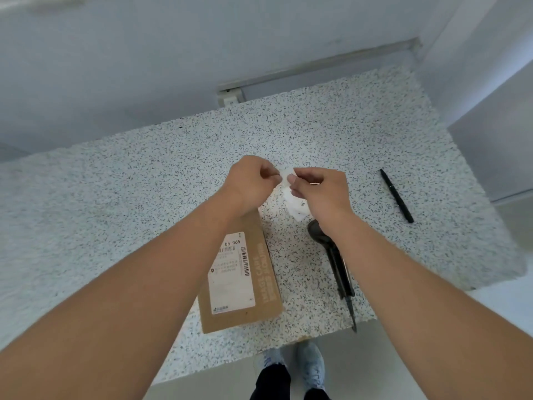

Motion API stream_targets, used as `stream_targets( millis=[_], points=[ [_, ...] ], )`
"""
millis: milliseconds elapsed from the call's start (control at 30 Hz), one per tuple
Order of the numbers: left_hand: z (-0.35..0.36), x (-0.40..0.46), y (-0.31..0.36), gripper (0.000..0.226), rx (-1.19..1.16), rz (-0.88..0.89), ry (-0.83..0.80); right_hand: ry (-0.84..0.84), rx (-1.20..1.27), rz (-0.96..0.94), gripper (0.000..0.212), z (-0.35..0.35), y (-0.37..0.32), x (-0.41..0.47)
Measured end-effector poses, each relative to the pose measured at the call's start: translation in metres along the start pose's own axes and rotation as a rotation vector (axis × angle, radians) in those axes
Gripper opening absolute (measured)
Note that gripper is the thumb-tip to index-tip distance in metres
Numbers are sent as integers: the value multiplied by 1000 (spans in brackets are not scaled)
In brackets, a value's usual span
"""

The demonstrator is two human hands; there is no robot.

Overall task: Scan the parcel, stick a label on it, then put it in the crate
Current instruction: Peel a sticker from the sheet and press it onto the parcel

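Hands met above the middle of the speckled counter [115,197], both working one small white label [294,202]. The left hand [252,183] had its fingers curled, thumb and forefinger pinching the label's upper left corner; the right hand [323,192] pinched the same paper from the other side, fingertips nearly touching those of the left. The lower part of the label hung below the right hand, with some dark print on it, too small to read. The cardboard parcel [245,284] lay flat on the counter below the left wrist, touched by neither hand, its white shipping sticker [232,272] with barcodes facing up. Just right of the parcel a black handheld scanner [331,255] lay on the counter, partly hidden under the right forearm. A black pen [396,195] lay well apart to the right. Pale shoes [310,368] showed on the floor below the counter's near edge.
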State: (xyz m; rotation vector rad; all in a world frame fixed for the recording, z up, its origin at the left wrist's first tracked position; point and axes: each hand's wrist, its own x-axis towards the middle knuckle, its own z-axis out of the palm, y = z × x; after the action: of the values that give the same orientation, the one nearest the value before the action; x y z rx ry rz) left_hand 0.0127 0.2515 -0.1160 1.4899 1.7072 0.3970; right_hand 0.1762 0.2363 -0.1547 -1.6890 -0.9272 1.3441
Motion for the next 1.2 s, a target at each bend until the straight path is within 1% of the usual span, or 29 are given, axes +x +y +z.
stream_targets(
  millis=[67, 133, 333, 567, 667, 767, 1000, 1200],
  points=[
    [-11, -10, 10, 12, -176, -18, -7, -8, 88, -15, 18, 0, -15, -14],
    [-23, -20, 20, 10, -322, -15, -40, -6, 121, -42, 19, -3, -31, -28],
    [-54, -57, 55, 6, -595, 42, -77, 6, 218, -158, 24, -18, -82, -69],
    [-89, -104, 96, 3, -637, 146, -74, -25, 289, -273, 27, -35, -131, -119],
    [-100, -127, 115, 12, -631, 170, -59, -48, 281, -331, 28, -47, -149, -138],
    [-107, -150, 135, 17, -623, 193, -50, -76, 250, -386, 29, -63, -165, -156],
    [-106, -202, 184, 11, -661, 254, -1, -159, 173, -523, 21, -107, -198, -186],
    [-93, -238, 216, 11, -673, 302, 69, -234, -1, -650, 9, -147, -213, -205]
  ],
)
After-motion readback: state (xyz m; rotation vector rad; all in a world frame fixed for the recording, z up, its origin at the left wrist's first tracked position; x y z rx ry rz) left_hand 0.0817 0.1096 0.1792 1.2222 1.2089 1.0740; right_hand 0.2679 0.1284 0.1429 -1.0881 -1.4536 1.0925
